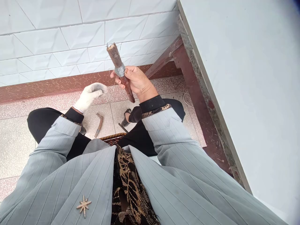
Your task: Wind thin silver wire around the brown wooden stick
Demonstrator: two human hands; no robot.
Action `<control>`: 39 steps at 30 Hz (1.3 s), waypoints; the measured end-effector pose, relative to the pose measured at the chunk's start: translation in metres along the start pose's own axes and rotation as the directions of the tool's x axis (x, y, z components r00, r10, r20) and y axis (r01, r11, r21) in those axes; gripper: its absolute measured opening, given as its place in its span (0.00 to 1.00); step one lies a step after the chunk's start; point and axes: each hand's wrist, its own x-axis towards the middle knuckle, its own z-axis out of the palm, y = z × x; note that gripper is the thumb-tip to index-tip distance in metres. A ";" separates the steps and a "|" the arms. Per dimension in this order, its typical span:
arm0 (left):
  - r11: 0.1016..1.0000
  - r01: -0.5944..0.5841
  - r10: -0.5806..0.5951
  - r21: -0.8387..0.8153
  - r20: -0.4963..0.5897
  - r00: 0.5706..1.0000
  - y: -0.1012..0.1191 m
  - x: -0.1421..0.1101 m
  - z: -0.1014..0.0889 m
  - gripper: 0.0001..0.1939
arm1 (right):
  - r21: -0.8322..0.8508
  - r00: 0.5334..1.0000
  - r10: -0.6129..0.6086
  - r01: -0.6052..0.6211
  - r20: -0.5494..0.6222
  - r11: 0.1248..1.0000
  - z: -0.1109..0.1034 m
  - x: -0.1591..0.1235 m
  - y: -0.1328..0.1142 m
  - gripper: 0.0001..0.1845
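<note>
A short length of brown, bark-covered stick [114,57] is held slanting in my bare right hand [134,80]. Its upper end is cut and pale, with a thin dark curl of wire or fibre sticking out. Grey wire [119,70] is wound tightly in a band around its middle. My right thumb presses beside this band, and the fingers curl behind the stick. To the left is my left hand [90,96] in a white glove, its palm side greyed. Its fingers are bent and apart from the stick, and nothing shows between them.
On the tiled floor lies a bent stick [99,125] with a grey band near its lower end. A woven basket rim [112,137] shows between my legs. A white tabletop [246,78] on a reddish frame stands at the right. A tiled wall [82,34] rises ahead.
</note>
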 end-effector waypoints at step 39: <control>0.910 0.259 -0.193 -0.325 0.223 0.956 -0.001 -0.011 -0.013 0.37 | -0.238 0.869 -0.166 0.058 -0.466 0.970 -0.019 0.013 -0.018 0.46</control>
